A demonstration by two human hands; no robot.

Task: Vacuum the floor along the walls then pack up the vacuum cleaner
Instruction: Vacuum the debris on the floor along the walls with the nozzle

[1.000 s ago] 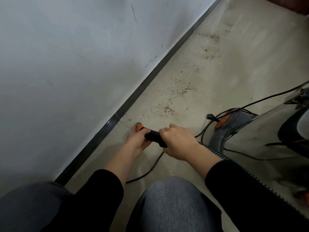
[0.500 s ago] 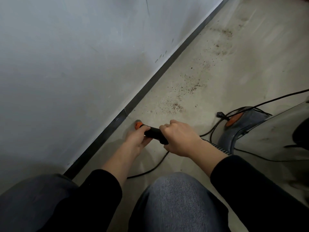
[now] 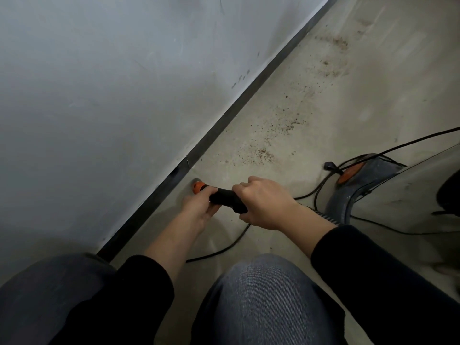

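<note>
A person crouches beside a wall, seen from above through their own head camera. The right hand [image 3: 266, 202] is clenched in a fist around the rear of a black vacuum nozzle [image 3: 225, 199], knuckles up. The left hand [image 3: 199, 207] grasps the front of the same nozzle, its fingers curled about it just behind an orange tip [image 3: 198, 188]. The nozzle lies low and nearly level, and its orange tip points at the foot of a dark baseboard [image 3: 224, 120], very near it. Whether tip and baseboard touch cannot be told.

Both forearms are bare, coming out of black sleeves [image 3: 373, 270]. Below them are two knees in blue-grey jeans [image 3: 263, 295], one under each arm.

A ribbed grey hose [image 3: 321, 214] shows just behind the right wrist and runs toward the vacuum cleaner body [image 3: 368, 180], which stands on the floor to the right. The body is grey with an orange part on top. A thin black power cord [image 3: 423, 138] loops around it and trails across the floor under the hands.

The pale concrete floor [image 3: 373, 83] carries scattered brown crumbs [image 3: 263, 154] in patches running beside the baseboard, beyond the nozzle. The scuffed grey wall [image 3: 99, 95] fills the left side.
</note>
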